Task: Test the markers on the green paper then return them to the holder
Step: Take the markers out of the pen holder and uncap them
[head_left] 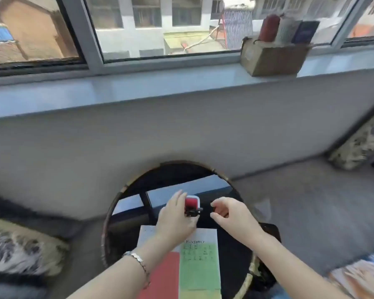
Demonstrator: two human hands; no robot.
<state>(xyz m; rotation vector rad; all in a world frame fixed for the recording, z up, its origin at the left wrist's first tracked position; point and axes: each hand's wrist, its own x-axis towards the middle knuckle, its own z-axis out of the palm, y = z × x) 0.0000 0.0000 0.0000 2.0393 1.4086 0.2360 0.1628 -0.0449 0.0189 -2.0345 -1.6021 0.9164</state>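
Note:
A small red holder (192,202) with a white rim stands on the round black table (233,251). My left hand (175,216) lies against the holder's left side, fingers stretched up beside it. At its thumb it pinches a dark marker (194,212) just under the holder. My right hand (229,213) hovers to the right of the holder, thumb and fingers loosely curled in a C, with nothing visible in them. Below my hands lies a sheet with a green paper (200,268) panel bearing small dark marks and a red panel (163,275) to its left.
The table stands against a grey wall below a window sill (138,83). A cardboard box (272,58) with a red can sits on the sill at the right. Patterned cushions (20,249) lie at the left and at the far right.

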